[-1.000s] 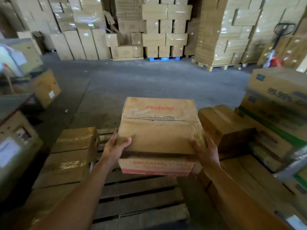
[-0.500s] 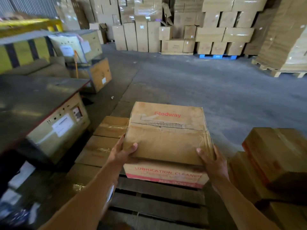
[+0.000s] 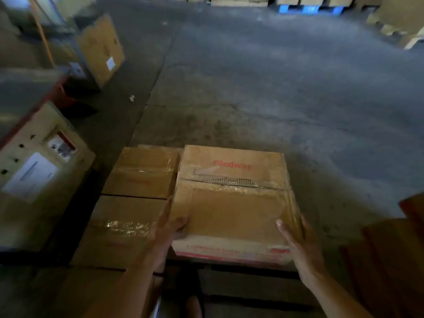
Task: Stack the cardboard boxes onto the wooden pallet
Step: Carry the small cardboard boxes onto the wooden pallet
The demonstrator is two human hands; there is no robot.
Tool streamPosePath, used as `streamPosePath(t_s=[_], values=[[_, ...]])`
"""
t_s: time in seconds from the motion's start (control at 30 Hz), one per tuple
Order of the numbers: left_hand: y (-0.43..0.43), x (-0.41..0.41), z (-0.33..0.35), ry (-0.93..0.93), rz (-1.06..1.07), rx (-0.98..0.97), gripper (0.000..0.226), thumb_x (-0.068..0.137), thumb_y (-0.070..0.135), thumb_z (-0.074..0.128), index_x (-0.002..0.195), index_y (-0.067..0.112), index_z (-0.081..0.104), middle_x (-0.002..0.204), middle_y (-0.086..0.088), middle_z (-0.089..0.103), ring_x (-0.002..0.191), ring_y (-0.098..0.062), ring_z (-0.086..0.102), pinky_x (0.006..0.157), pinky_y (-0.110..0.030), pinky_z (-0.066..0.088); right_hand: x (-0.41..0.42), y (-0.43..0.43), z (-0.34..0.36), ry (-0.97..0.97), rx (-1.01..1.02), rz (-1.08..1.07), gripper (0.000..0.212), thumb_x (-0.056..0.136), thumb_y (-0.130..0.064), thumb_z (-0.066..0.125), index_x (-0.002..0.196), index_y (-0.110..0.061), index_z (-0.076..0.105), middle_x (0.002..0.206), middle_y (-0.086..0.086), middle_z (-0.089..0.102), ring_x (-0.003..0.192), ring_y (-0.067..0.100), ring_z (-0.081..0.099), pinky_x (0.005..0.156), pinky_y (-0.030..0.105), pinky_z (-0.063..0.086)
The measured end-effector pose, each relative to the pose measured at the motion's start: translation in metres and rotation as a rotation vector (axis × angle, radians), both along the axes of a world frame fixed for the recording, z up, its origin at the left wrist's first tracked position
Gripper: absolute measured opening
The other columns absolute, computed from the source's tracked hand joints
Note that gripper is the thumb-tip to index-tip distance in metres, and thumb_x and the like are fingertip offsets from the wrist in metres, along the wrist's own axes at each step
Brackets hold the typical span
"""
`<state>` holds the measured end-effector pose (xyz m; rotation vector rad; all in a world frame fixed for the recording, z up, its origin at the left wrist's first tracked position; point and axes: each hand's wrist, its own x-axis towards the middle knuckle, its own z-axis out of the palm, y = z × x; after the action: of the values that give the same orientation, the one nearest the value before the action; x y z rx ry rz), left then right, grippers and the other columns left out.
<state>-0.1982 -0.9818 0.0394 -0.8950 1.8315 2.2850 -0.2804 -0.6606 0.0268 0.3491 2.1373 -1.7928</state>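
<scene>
I hold a brown cardboard box point(image 3: 234, 203) with red "Glodway" print and a torn tape seam on top. My left hand point(image 3: 168, 228) grips its near left corner and my right hand point(image 3: 296, 244) grips its near right edge. The box sits low over the far part of the wooden pallet point(image 3: 247, 288), whose dark slats show below it. Its left side is close against two taped boxes point(image 3: 137, 180) that lie on the pallet's left side. Whether the held box rests on the slats I cannot tell.
A machine cabinet point(image 3: 39, 171) with a white label stands at the left. A leaning carton point(image 3: 101, 49) is beyond it. More brown boxes point(image 3: 390, 260) rise at the right edge. Grey concrete floor point(image 3: 275, 88) stretches ahead to a blue pallet point(image 3: 307, 9).
My view has tilted down and forward. The box has gone lower and farther out over the pallet, ending beside the left boxes. Both hands keep their grip.
</scene>
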Motion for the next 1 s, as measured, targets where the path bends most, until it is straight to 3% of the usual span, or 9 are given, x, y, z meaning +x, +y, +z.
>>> streamPosePath(t_s=[0.1,0.23,0.37,0.47,0.6,0.73,0.8,0.9,1.0], values=[[-0.054,-0.054,-0.044,-0.215,-0.072,0.053,0.055,0.085,0.032,0.072,0.135,0.036,0.049,0.112,-0.002,0.073,0.094,-0.025,0.073,0.067,-0.038,0.06,-0.049,-0.046,-0.04,-0.119,-0.004,0.016,0.073,0.075,-0.051,0.081,0.137,-0.042,0.043,0.131,-0.002,0.061,0.109,0.019,0.068,0.084,0.048,0.059],[-0.105,-0.113,-0.105,-0.349,-0.092,0.062,0.065,0.081,0.024,0.072,0.14,0.021,0.046,0.117,-0.009,0.068,0.098,-0.026,0.069,0.07,-0.035,0.057,-0.106,-0.101,-0.093,-0.102,0.078,-0.051,0.038,0.079,-0.032,0.075,0.113,-0.035,0.058,0.098,-0.021,0.068,0.081,-0.014,0.066,0.06,0.006,0.05],[-0.133,-0.156,-0.171,-0.307,-0.029,0.083,0.066,0.089,0.016,0.066,0.146,0.034,0.04,0.127,-0.004,0.062,0.111,-0.03,0.064,0.092,-0.051,0.053,-0.155,-0.141,-0.148,-0.039,0.169,-0.021,0.038,0.076,-0.046,0.072,0.111,-0.04,0.059,0.096,-0.023,0.069,0.079,-0.016,0.062,0.062,0.01,0.046],[-0.146,-0.178,-0.227,-0.245,-0.019,0.044,0.062,0.091,0.012,0.064,0.138,0.049,0.046,0.126,0.002,0.064,0.112,-0.025,0.065,0.087,-0.045,0.057,-0.184,-0.153,-0.198,0.019,0.209,0.029,0.03,0.079,-0.05,0.068,0.107,-0.055,0.058,0.095,-0.035,0.067,0.082,-0.021,0.06,0.057,-0.002,0.042],[-0.156,-0.208,-0.291,-0.174,-0.002,-0.07,0.059,0.091,0.01,0.066,0.137,0.044,0.051,0.129,0.001,0.064,0.117,-0.026,0.062,0.085,-0.043,0.058,-0.213,-0.161,-0.256,0.077,0.261,0.06,0.045,0.082,-0.056,0.065,0.124,-0.045,0.054,0.109,-0.023,0.065,0.091,-0.018,0.06,0.063,0.004,0.047],[-0.163,-0.225,-0.328,-0.163,0.019,-0.266,0.067,0.09,0.014,0.069,0.148,0.032,0.041,0.142,0.0,0.054,0.127,-0.024,0.055,0.104,-0.05,0.047,-0.228,-0.171,-0.296,0.097,0.251,0.082,0.032,0.09,-0.05,0.065,0.118,-0.055,0.051,0.113,-0.023,0.063,0.097,-0.015,0.06,0.071,0.001,0.046],[-0.161,-0.23,-0.337,-0.173,0.008,-0.351,0.068,0.091,0.015,0.069,0.15,0.029,0.039,0.146,0.001,0.05,0.131,-0.021,0.05,0.109,-0.042,0.043,-0.232,-0.172,-0.313,0.091,0.218,0.078,0.04,0.092,-0.045,0.065,0.129,-0.045,0.052,0.116,-0.021,0.063,0.1,-0.012,0.061,0.075,0.005,0.049],[-0.154,-0.234,-0.344,-0.206,0.019,-0.502,0.071,0.091,0.017,0.068,0.153,0.027,0.034,0.149,0.001,0.044,0.13,-0.013,0.044,0.098,-0.014,0.039,-0.234,-0.171,-0.332,0.078,0.194,0.078,0.057,0.092,-0.042,0.065,0.144,-0.031,0.044,0.124,-0.019,0.059,0.109,-0.005,0.06,0.084,0.017,0.054],[-0.145,-0.234,-0.346,-0.246,0.004,-0.578,0.073,0.093,0.021,0.067,0.155,0.027,0.029,0.15,-0.001,0.043,0.124,-0.007,0.039,0.096,-0.016,0.034,-0.234,-0.166,-0.346,0.022,0.154,0.098,0.057,0.093,-0.039,0.065,0.145,-0.03,0.043,0.131,-0.007,0.059,0.119,0.012,0.059,0.1,0.042,0.052]])
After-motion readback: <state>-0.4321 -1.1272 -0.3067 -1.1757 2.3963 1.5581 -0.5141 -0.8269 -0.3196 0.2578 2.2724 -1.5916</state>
